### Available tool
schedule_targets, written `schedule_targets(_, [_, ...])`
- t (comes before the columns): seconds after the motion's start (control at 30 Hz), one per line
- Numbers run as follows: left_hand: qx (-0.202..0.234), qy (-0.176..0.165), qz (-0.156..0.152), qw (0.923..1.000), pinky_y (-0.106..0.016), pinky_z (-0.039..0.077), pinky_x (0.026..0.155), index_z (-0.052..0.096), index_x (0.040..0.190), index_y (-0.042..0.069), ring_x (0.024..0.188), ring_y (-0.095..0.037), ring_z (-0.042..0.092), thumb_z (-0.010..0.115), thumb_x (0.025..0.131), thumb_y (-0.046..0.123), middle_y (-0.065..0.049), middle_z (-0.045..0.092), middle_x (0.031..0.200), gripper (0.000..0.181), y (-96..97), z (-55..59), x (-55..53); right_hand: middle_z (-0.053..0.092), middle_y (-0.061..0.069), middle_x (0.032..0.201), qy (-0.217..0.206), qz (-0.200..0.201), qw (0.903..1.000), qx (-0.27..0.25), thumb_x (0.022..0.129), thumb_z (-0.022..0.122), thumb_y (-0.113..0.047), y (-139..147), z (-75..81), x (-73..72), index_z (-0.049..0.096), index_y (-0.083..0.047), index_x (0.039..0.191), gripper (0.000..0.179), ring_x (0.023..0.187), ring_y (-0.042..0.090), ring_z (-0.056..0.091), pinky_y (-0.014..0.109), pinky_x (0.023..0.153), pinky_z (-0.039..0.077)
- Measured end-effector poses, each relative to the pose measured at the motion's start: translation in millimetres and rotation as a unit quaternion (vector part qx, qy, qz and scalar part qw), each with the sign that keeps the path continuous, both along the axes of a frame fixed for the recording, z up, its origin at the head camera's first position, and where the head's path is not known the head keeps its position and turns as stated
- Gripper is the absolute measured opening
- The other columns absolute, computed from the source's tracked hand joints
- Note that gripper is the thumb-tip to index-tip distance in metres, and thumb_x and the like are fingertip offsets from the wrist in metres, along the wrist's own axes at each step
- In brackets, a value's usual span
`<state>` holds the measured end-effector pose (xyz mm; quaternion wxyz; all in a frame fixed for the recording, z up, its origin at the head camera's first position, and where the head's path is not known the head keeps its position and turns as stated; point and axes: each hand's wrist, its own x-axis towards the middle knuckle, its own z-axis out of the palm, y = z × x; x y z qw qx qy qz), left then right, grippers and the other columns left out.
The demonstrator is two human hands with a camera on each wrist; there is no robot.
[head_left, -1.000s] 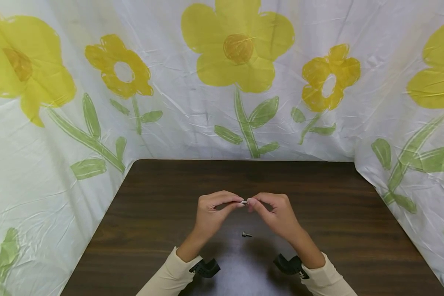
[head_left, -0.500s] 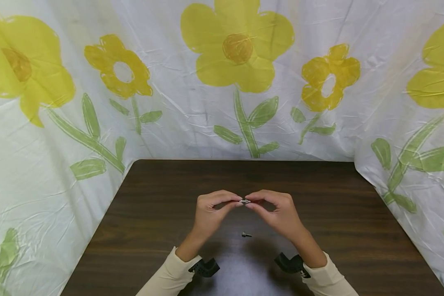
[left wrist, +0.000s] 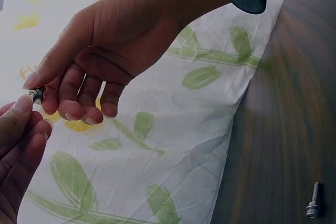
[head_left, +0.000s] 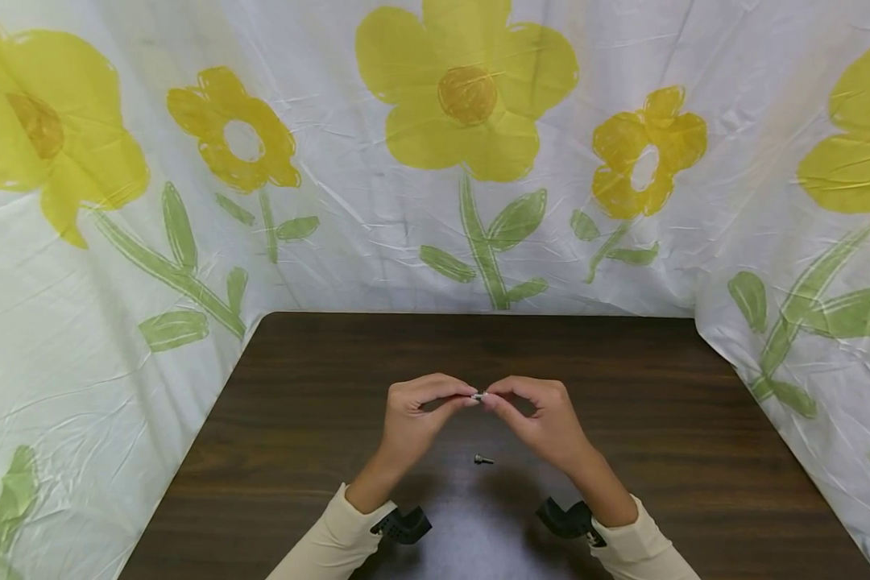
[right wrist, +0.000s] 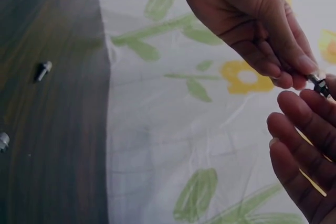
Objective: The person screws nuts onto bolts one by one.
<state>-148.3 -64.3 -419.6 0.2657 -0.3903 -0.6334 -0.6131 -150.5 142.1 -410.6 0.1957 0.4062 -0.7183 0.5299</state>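
A small metal bolt (head_left: 478,396) with what looks like a nut or washer on it is held between both hands above the table. My left hand (head_left: 415,412) pinches one end between thumb and index finger. My right hand (head_left: 545,415) pinches the other end from the right. In the left wrist view, the shiny ring-like part of the held bolt (left wrist: 37,95) shows between the fingertips; most of the piece is covered. A second bolt (head_left: 483,459) lies on the table below the hands; in the left wrist view this loose bolt (left wrist: 313,203) shows a threaded shank and a wider head end.
The dark wooden table (head_left: 297,387) spreads beneath both hands. White curtain fabric (head_left: 348,242) with yellow flowers surrounds its back and sides. At the left edge of the right wrist view lies another shiny metal piece (right wrist: 3,141), partly cut off.
Half a second ago the right fingers stood slightly further up and apart, showing more of the bolt; now they pinch closer and cover its right end. The left hand barely moves.
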Motion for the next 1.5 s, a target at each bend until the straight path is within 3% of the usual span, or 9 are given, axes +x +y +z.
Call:
schedule_targets(0.2, [-0.001, -0.002, -0.001, 1.0, -0.032, 0.061, 0.071, 0.077, 0.094, -0.003, 0.079, -0.023, 0.073, 0.078, 0.077, -0.017, -0.014, 0.075, 0.087, 0.022, 0.8, -0.4, -0.2, 0.074, -0.002, 0.082, -0.021, 0.002, 0.9997, 0.014, 0.093, 0.065, 0.01, 0.8, -0.7, -0.9, 0.075, -0.011, 0.089, 0.023, 0.078, 0.013, 0.072, 0.026, 0.075, 0.058])
schedule_targets(0.3, [0.0, -0.003, 0.004, 1.0, -0.032, 0.061, 0.071, 0.077, 0.094, -0.003, 0.079, -0.023, 0.073, 0.078, 0.077, -0.016, -0.014, 0.075, 0.087, 0.021, 1.0, -0.5, -0.6, 0.075, 0.0, 0.086, -0.026, -0.002, 0.9994, 0.021, 0.094, 0.067, 0.007, 2.8, -0.9, -2.2, 0.075, -0.011, 0.095, 0.02, 0.08, 0.012, 0.072, 0.027, 0.074, 0.058])
schedule_targets(0.47, [0.001, -0.007, 0.013, 0.9999, -0.032, 0.061, 0.071, 0.078, 0.093, -0.002, 0.078, -0.023, 0.073, 0.078, 0.078, -0.015, -0.014, 0.075, 0.087, 0.02, 0.3, -0.4, -0.5, 0.076, 0.006, 0.096, -0.008, 0.001, 0.9999, 0.012, 0.081, 0.081, 0.007, 4.6, 1.2, -3.0, 0.074, -0.006, 0.11, 0.033, 0.081, 0.014, 0.072, 0.03, 0.07, 0.06])
schedule_targets(0.63, [0.0, -0.014, 0.012, 0.9998, -0.032, 0.061, 0.071, 0.078, 0.094, -0.002, 0.079, -0.025, 0.073, 0.077, 0.079, -0.015, -0.013, 0.076, 0.088, 0.02, -0.5, -0.6, -0.5, 0.076, 0.009, 0.097, 0.023, 0.018, 0.9996, -0.003, 0.075, 0.082, 0.014, 3.5, 1.8, -4.2, 0.074, -0.003, 0.11, 0.04, 0.078, 0.015, 0.072, 0.026, 0.07, 0.059])
schedule_targets(1.2, [0.001, 0.005, -0.009, 0.9999, -0.033, 0.061, 0.071, 0.077, 0.093, -0.004, 0.079, -0.024, 0.073, 0.078, 0.075, -0.018, -0.015, 0.075, 0.086, 0.023, 1.6, -0.4, -1.4, 0.075, 0.0, 0.089, 0.01, 0.005, 0.9998, 0.015, 0.088, 0.074, 0.005, 3.1, -1.3, -3.6, 0.075, -0.011, 0.099, 0.019, 0.078, 0.01, 0.071, 0.022, 0.073, 0.057])
schedule_targets(1.5, [-0.002, 0.0, -0.007, 1.0, -0.032, 0.061, 0.07, 0.077, 0.092, -0.003, 0.078, -0.023, 0.073, 0.079, 0.074, -0.018, -0.014, 0.075, 0.085, 0.024, 2.4, -5.0, -1.7, 0.071, -0.001, 0.075, -0.012, -0.003, 0.9996, 0.026, 0.092, 0.066, 0.009, -0.2, -0.2, 0.0, 0.072, -0.017, 0.086, 0.028, 0.071, 0.011, 0.069, 0.023, 0.069, 0.056])
